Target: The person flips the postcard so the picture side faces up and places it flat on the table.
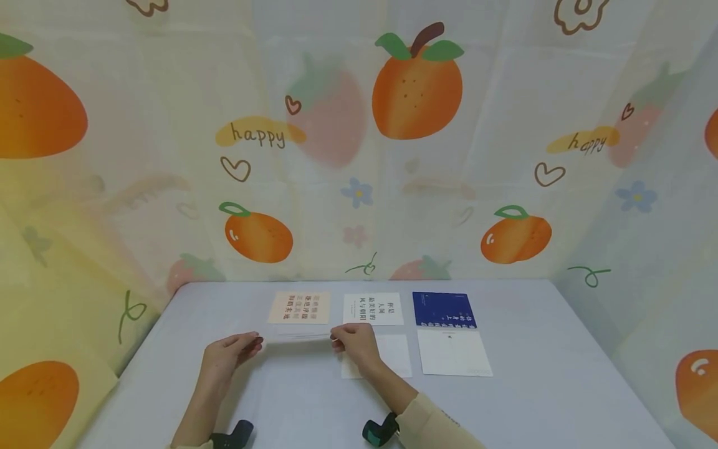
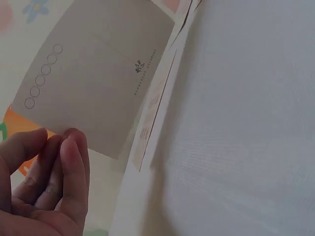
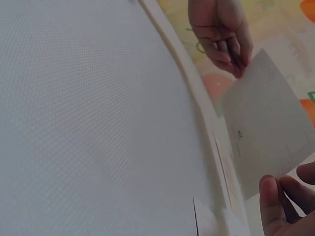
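Fingers: pinch a postcard [image 2: 93,73] at opposite ends with left hand [image 1: 229,355] and right hand [image 1: 358,347]. Looks thin, pale, greyish in shade; bears six small circles in a row, fine line, small dark print. Hangs above white table [image 1: 297,408], just in front of cream lettered card [image 1: 299,307]. Count: one postcard held, five cards lying. At back: the cream one, one white lettered card [image 1: 373,308], one blue card [image 1: 445,308]. In front: one nearly blank card [image 1: 454,354], one pale card [image 1: 397,355] partly hidden by right hand. Runs left to right by long axis, hand to hand; shows almost edge-on to head view, printed face to wrist views.
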{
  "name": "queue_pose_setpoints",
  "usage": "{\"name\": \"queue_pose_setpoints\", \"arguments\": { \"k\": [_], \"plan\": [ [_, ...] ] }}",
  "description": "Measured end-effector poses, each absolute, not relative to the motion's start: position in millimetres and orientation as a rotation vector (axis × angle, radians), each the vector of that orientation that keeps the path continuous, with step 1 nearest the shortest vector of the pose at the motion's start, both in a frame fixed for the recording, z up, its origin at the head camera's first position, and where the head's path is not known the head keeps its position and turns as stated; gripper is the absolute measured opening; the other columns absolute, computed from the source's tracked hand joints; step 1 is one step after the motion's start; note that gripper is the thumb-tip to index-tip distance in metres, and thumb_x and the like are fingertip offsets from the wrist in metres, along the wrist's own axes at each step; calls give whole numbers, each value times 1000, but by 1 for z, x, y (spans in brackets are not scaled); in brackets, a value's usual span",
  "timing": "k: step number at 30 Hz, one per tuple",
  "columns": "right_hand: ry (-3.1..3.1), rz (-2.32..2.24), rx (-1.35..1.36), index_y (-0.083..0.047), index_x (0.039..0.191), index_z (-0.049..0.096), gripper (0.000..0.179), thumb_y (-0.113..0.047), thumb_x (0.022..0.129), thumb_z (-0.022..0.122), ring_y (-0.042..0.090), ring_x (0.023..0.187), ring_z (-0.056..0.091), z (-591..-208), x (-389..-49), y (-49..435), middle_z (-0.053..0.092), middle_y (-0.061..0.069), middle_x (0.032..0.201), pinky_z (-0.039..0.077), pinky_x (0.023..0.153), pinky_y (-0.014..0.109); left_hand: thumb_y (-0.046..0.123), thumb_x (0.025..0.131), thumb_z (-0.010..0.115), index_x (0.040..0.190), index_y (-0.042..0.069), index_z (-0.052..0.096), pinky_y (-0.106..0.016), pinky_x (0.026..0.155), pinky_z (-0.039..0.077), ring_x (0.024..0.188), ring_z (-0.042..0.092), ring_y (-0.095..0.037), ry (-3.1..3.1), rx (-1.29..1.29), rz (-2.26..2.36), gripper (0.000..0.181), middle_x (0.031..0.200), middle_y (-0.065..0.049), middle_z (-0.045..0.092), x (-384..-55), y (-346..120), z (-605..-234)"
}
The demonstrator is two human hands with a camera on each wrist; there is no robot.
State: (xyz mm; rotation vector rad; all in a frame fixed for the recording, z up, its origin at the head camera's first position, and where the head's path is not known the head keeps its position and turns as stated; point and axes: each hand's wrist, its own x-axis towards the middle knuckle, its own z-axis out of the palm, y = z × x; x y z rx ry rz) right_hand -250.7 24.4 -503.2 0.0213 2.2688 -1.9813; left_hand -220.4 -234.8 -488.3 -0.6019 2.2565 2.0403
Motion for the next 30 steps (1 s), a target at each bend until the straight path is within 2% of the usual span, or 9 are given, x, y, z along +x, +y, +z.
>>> {"name": "queue_pose_setpoints", "arguments": {
  "k": [7, 14, 23, 30],
  "plan": [
    [2221, -2016, 0, 6, 94, 73, 19, -10, 87, 67, 9, 64, 66, -506, -250, 25, 73, 15, 79, 58, 64, 25, 21, 93, 64, 124, -9, 59, -16, 74, 55, 80, 68, -5, 2274, -606, 2005, 43, 92, 3, 72, -219, -236, -488],
    [2208, -2007, -24, 6, 97, 73, 16, -6, 86, 67, 9, 62, 63, -509, -250, 23, 71, 9, 77, 55, 60, 20, 22, 92, 66, 125, -6, 59, -16, 73, 54, 83, 65, -5, 2314, -597, 1964, 44, 102, 0, 72, -219, -238, -492],
    [2172, -2039, -16, 10, 110, 67, 28, 0, 84, 66, 7, 54, 61, -508, -244, 21, 73, 16, 77, 54, 54, 20, 18, 94, 63, 128, -5, 58, -18, 73, 54, 85, 64, -9, 2360, -588, 1879, 41, 122, -18, 65, -221, -238, -497],
    [2168, -1984, -21, 9, 108, 68, 26, 1, 83, 64, 7, 52, 57, -507, -243, 20, 71, 13, 75, 50, 50, 18, 15, 95, 60, 127, -5, 59, -21, 72, 54, 85, 64, -11, 2388, -557, 1762, 37, 120, -20, 65, -222, -244, -500]
  ]
}}
